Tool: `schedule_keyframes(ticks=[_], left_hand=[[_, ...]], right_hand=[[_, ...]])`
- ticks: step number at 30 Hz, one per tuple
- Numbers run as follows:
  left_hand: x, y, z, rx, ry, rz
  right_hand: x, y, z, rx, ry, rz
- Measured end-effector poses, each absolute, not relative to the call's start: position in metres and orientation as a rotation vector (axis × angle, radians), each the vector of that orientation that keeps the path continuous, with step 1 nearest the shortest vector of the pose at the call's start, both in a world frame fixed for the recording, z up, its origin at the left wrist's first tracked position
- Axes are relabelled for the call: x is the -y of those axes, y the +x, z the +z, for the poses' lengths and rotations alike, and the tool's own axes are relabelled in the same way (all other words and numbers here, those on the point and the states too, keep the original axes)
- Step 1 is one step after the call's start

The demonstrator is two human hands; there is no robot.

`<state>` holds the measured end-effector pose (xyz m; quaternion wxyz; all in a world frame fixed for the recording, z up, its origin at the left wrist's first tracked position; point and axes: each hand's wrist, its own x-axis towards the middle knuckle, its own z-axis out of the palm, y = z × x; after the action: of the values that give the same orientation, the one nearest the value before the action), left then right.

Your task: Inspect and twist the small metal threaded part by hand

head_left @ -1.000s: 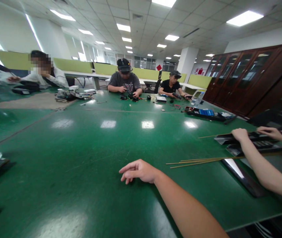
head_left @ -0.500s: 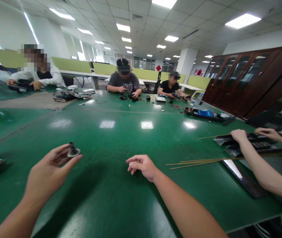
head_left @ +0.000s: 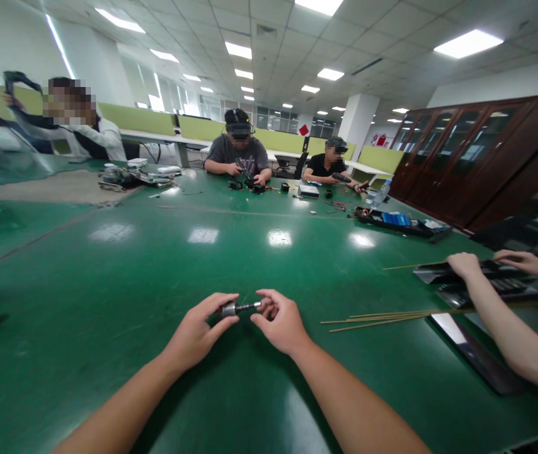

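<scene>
We are bringing our left grip (head_left: 191,331) in beside our right grip (head_left: 282,320); half a second ago it was holding the metal part (head_left: 230,309) upright and well apart, and now the part is lying nearly sideways, its thin end pointing at the right fingers, so, as we are judging, both hands are coming into play on it. Our left thumb and fingers are pinching its thick end. Our right grip is staying half open, fingers curling and thumb standing away; whether it is touching the tip we cannot tell. The part is sitting between our hands, over the worktop (head_left: 231,252). To our right, thin rods (head_left: 411,316) are lying near a dark strip (head_left: 474,353), and a co-worker's hand (head_left: 463,265) is resting on a black piece (head_left: 467,295). Farther off, a tray (head_left: 392,226) is standing and three people are sitting.
</scene>
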<state>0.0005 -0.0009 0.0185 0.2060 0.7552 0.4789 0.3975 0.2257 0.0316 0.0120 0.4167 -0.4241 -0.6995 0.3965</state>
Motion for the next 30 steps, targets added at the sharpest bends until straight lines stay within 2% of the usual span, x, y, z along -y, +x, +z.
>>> schedule_keyframes(ticks=[15, 30], left_hand=[[-0.002, -0.002, 0.007, -1.238, 2.053, 1.041], [-0.002, -0.002, 0.004, -1.256, 2.077, 1.066]], right_hand=[[-0.024, 0.219, 0.019, 2.020, -0.954, 0.617], [-0.022, 0.220, 0.021, 2.060, -0.959, 0.567]])
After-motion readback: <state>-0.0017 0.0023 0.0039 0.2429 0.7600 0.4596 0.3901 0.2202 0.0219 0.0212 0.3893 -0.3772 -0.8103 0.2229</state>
